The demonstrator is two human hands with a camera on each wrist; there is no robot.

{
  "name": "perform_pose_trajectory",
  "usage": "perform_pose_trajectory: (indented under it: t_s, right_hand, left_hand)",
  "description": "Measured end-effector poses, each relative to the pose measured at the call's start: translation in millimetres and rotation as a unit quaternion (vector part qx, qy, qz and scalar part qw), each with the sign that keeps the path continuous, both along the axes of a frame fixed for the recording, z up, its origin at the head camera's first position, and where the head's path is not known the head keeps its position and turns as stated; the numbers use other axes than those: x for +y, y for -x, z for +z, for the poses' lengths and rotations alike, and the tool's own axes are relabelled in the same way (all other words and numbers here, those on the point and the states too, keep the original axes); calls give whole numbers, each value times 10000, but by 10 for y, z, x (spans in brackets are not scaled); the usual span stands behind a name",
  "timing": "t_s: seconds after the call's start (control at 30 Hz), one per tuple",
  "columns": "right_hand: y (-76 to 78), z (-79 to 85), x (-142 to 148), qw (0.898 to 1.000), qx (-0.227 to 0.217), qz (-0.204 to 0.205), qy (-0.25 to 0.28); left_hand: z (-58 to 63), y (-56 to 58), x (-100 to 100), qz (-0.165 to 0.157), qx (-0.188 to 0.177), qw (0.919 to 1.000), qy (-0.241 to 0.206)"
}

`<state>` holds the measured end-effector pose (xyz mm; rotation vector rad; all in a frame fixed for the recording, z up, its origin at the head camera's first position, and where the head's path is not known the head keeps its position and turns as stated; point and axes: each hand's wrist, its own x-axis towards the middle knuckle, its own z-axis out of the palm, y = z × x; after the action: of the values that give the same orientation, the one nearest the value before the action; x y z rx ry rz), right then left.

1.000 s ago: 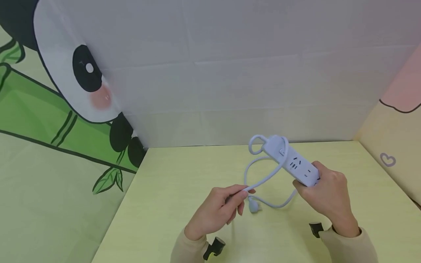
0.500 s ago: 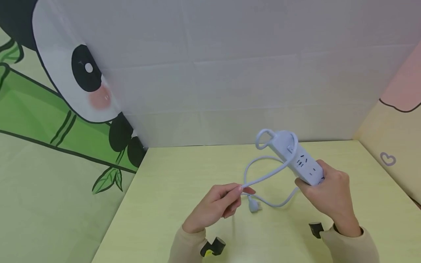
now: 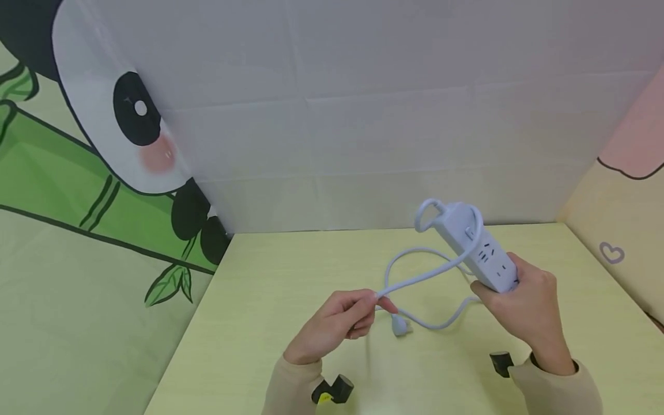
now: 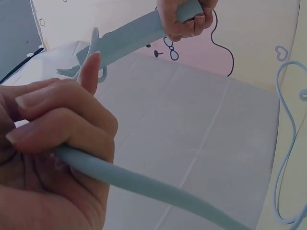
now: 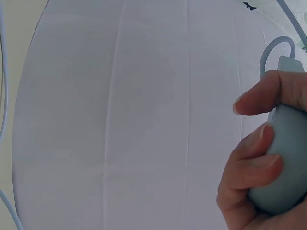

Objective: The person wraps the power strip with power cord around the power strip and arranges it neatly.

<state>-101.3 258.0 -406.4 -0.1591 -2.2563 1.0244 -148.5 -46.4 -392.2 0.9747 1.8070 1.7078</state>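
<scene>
A white power strip [image 3: 477, 248] is held tilted above the table by my right hand [image 3: 534, 305], which grips its near end. In the right wrist view, fingers [image 5: 249, 172] wrap round the strip's rounded end. The cord loops from the far end of the strip across its face. My left hand [image 3: 337, 325] pinches that cord [image 3: 415, 280], pulled nearly straight between hand and strip. In the left wrist view the cord [image 4: 153, 187] runs out through curled fingers. The plug [image 3: 400, 325] lies on the table beside the left fingertips, with more cord curving behind it.
The pale yellow table [image 3: 290, 259] meets a grey-white sheet [image 3: 332, 144] at its back edge. A cartoon-printed cloth [image 3: 104, 259] hangs at the left, and a cream and pink panel [image 3: 617, 230] stands at the right. Black camera mounts [image 3: 339, 389] sit at both wrists.
My right hand has moved the power strip to the right and slightly up. The left hand has shifted a little left with the cord, which is now straighter. The plug has stayed put.
</scene>
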Motion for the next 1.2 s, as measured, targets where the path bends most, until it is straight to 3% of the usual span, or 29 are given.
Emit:
perform_pose_trajectory:
  t_s: [0.1, 0.23, 0.43, 0.77, 0.97, 1.2]
  right_hand:
    - [-21, 1, 6, 9999, -2, 146, -16]
    - [-34, 5, 9, 9993, -73, 354, 2]
    - [-41, 5, -8, 9978, -40, 665, -10]
    - [-75, -17, -60, 9820, 374, 1767, -559]
    - [-85, -15, -111, 9744, 319, 2074, -807]
    - [-156, 1, -213, 9660, 175, 2342, -1079]
  left_hand:
    - [-14, 18, -8, 393, -46, 9990, 210]
    - [-27, 46, -18, 902, -393, 9947, 288]
    - [-33, 78, -24, 1454, -658, 9864, 393]
    - [-81, 124, -37, 1988, -752, 9744, 735]
    - [-109, 148, -72, 2367, -750, 9658, 750]
    - [-117, 172, -99, 2628, -474, 9583, 1019]
